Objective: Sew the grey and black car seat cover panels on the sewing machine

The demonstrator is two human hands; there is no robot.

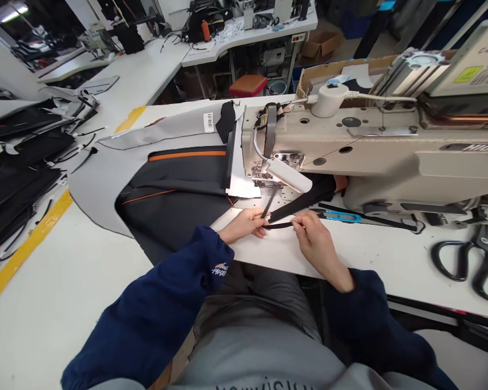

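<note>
My left hand (244, 225) and my right hand (315, 241) both pinch a narrow black strap (278, 225) stretched between them on the white table, just in front of the sewing machine (374, 151). One end of the strap runs up toward the needle area (268, 187). A wider black fabric piece (305, 203) lies under the machine arm behind the strap. Both sleeves are dark blue.
Dark fabric with orange piping (179, 184) and grey fabric (101, 173) lie to the left. Blue thread snips (344, 217) rest behind my right hand. Large black scissors (469, 260) sit at the right. Black cut pieces (16, 173) are piled at far left.
</note>
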